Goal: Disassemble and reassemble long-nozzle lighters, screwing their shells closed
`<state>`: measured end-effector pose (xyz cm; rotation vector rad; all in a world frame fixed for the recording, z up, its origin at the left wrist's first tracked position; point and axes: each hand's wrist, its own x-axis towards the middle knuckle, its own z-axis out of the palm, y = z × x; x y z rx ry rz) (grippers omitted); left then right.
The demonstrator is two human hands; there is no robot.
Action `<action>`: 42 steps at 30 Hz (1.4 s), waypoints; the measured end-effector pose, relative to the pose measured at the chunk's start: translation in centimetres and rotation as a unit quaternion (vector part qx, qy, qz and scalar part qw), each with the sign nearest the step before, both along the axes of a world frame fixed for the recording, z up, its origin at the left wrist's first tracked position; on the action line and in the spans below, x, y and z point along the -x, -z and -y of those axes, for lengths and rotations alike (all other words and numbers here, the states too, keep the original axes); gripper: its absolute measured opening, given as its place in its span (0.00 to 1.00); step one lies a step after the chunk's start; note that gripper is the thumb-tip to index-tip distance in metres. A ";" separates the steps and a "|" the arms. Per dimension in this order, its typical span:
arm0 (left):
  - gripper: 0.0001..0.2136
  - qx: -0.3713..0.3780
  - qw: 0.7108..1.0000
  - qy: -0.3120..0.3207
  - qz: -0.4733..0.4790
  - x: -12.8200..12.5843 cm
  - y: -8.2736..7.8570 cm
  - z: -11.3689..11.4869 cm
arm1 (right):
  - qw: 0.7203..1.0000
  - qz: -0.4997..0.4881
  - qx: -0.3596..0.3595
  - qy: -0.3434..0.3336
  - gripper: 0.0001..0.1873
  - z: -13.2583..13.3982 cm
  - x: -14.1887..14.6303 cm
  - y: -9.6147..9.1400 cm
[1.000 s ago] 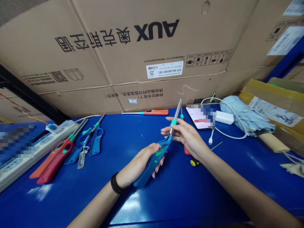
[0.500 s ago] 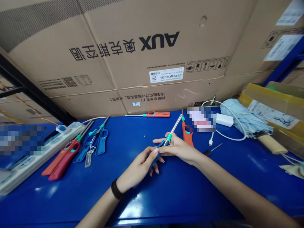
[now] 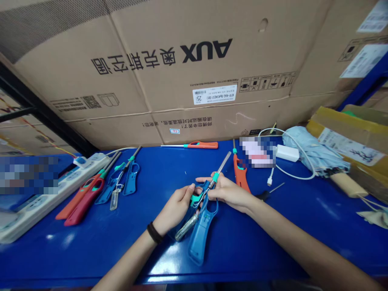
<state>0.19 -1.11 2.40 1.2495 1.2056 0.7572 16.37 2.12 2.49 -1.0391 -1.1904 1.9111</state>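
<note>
Over the blue tabletop I hold a blue long-neck gas lighter whose handle is split open. One blue shell half (image 3: 201, 234) hangs down toward me, swung apart from the rest. A clear fuel tank (image 3: 186, 227), thin white wires and a green trigger (image 3: 196, 199) show between the halves. My left hand (image 3: 176, 208) is closed at the trigger and the other shell half, its fingertips partly hidden. My right hand (image 3: 230, 192) grips the lighter near its green collar (image 3: 215, 177), with the metal tube (image 3: 223, 162) pointing up and away.
To the left lie red and orange lighters (image 3: 86, 198), an opened blue lighter (image 3: 131, 178) and a white power strip (image 3: 45, 198). Orange lighters (image 3: 203, 145) (image 3: 240, 173) lie behind and right. Further right are a screwdriver (image 3: 266, 194), a white cable (image 3: 303, 178) and a folded umbrella (image 3: 315, 149). A large carton (image 3: 169, 93) stands behind.
The lighter's handle has come apart in my hands. One blue shell half has swung down toward me, exposing the tank, wires and trigger. My left hand has shifted slightly left.
</note>
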 end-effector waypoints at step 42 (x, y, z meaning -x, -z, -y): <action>0.13 -0.312 0.850 -0.084 -0.415 2.5 0.7 9.5 | 0.981 0.116 -0.156 0.022 0.16 0.2 0.0 1.9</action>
